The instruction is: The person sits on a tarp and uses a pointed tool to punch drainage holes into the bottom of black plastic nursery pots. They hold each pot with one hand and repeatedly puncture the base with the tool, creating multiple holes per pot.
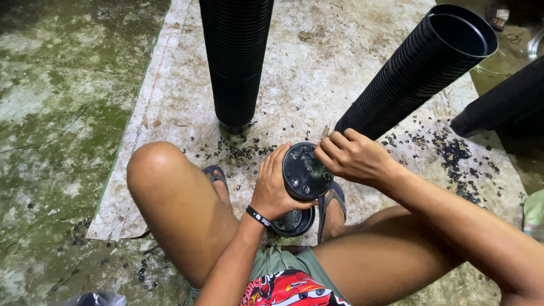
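Now, left grip (276, 190): I clasp a short stack of black pots (303, 181).
Right grip (351, 156): my fingertips pinch the top pot's rim.
Nearby: tall pot stacks (235, 62) on a white mat (170, 113).

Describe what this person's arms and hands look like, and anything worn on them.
Both arms are bare, with no sleeves or gloves in view. The left hand has a thin black wristband with a small white marking at the wrist. The right hand wears nothing: no ring, watch or band visible.

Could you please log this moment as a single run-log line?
left hand: holds black pot stack | right hand: fingers at the stack's top base | around: two tall pot stacks on white sheet, black scraps
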